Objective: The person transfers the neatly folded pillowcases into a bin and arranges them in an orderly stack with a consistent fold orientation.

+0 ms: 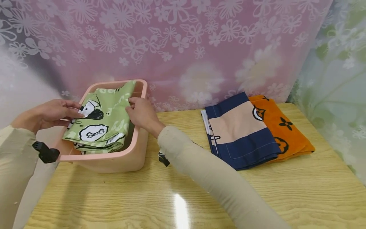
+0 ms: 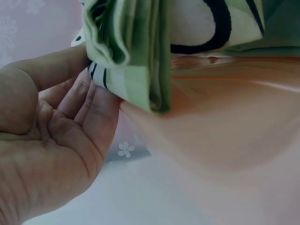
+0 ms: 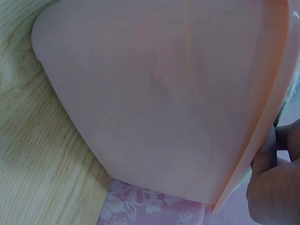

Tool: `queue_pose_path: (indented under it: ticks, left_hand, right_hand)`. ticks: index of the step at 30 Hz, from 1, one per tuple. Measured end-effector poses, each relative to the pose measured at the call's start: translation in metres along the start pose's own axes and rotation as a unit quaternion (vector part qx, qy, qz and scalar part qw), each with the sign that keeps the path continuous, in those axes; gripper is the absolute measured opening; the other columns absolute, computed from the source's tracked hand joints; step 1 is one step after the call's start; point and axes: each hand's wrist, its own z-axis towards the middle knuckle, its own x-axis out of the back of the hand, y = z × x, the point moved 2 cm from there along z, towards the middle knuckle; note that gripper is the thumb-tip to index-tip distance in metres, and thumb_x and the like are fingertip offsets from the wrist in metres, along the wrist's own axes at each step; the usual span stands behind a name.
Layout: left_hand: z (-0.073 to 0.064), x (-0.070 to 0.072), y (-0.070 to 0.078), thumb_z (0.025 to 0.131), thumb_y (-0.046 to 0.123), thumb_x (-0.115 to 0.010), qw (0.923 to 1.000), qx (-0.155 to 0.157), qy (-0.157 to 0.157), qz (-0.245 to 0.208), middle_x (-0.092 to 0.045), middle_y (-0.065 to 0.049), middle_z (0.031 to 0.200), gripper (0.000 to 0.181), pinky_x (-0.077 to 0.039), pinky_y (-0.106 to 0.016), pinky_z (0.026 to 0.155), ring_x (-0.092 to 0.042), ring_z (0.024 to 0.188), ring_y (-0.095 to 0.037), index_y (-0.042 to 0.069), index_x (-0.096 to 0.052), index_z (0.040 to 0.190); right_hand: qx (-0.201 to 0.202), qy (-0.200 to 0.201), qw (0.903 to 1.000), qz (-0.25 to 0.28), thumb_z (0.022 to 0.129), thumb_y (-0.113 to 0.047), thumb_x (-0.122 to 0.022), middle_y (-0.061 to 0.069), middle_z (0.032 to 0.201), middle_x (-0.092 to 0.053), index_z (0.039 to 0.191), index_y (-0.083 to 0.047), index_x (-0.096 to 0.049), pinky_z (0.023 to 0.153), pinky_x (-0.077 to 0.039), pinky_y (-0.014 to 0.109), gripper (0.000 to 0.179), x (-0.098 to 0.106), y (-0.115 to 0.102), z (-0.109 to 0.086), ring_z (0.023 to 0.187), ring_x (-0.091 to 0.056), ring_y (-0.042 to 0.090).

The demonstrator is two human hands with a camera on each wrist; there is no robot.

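Observation:
A folded green cloth (image 1: 114, 109) with a cartoon dog and a bone print lies in the mouth of a pink plastic bin (image 1: 111, 163). My left hand (image 1: 54, 113) pinches its left edge between thumb and fingers; the left wrist view shows the stacked folds (image 2: 159, 61) at the fingertips. On the cloth's right side, near the bin's rim, my right hand (image 1: 143, 114) holds the edge with curled fingers. From the right wrist, the bin's outer wall (image 3: 140, 93) fills most of the view, and part of the right hand (image 3: 276, 183) shows beside the rim.
To the right on the wooden table (image 1: 137, 200) lies a folded navy and beige cloth (image 1: 234, 124), partly over a folded orange cloth (image 1: 286, 127) with black motifs. A pink flowered curtain (image 1: 177, 47) hangs behind the table.

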Motion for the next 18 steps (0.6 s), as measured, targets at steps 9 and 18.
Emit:
queue_pose_path:
  ticks: [9, 18]
  left_hand:
    - [-0.0025, -0.0026, 0.0015, 0.093, 0.012, -0.063, 1.0000, -0.002, 0.001, -0.004, -0.066, 0.004, 0.089, 0.026, -0.054, -0.035, 0.072, -0.062, 0.080, -0.014, 0.005, -0.054, 0.116]
    - [-0.0043, -0.0038, 0.0024, 0.094, 0.013, -0.062, 0.9999, -0.008, 0.005, 0.009, -0.066, 0.005, 0.090, 0.040, -0.054, -0.035, 0.073, -0.062, 0.081, -0.013, -0.005, -0.045, 0.126]
  right_hand:
    - [-0.001, 0.011, 0.9999, 0.004, 0.098, -0.019, -0.055, 0.001, 0.104, -0.066, 0.135, -0.007, -0.054, 0.067, -0.046, 0.014, 0.039, -0.0001, 0.0000, -0.0020, 0.082, -0.058, 0.005]
    - [0.001, 0.015, 0.9999, -0.005, 0.098, -0.020, -0.055, 0.001, 0.105, -0.066, 0.135, -0.008, -0.054, 0.070, -0.046, 0.015, 0.039, 0.0000, -0.0017, -0.0032, 0.086, -0.059, 0.006]
